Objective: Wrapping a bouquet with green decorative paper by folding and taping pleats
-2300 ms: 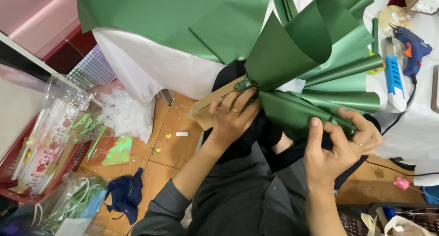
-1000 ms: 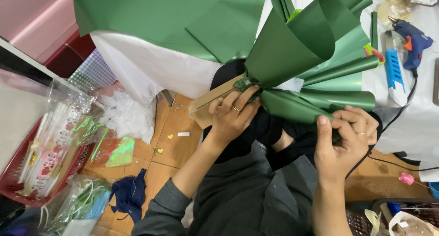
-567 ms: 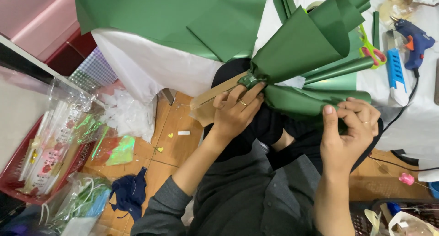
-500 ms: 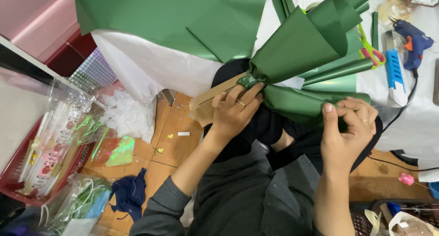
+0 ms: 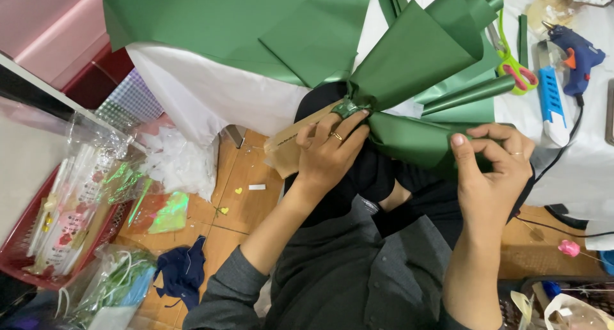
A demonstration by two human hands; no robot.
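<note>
The left hand (image 5: pixel 329 152) is closed around the gathered neck of a green paper wrap (image 5: pixel 416 61), its fingers curled and pressed together where the folds bunch into a narrow, taped waist. A ring sits on 1 of those fingers. Beneath the same hand, a tan cardboard piece (image 5: pixel 291 144) sticks out toward the left, its far end over the floor.

The right hand (image 5: pixel 492 167) pinches a lower fold of the wrap between thumb and fingertips, at the wrap's right edge (a ring shows on this hand too). The wrap itself fans upward and to the right from the neck, held above the person's lap and overlapping the edge of the bench (image 5: pixel 204 93), which is draped in white cloth.

On the bench lie large flat green paper sheets (image 5: pixel 230 23). To the right are scissors with green and pink handles (image 5: pixel 511 61), a blue glue gun (image 5: pixel 575 52) and a blue and white cutter (image 5: pixel 551 96).

On the wooden floor (image 5: pixel 240 176) to the left, a red basket (image 5: pixel 25 253) holds clear packets, and a dark blue cloth (image 5: pixel 182 272) lies nearby.
</note>
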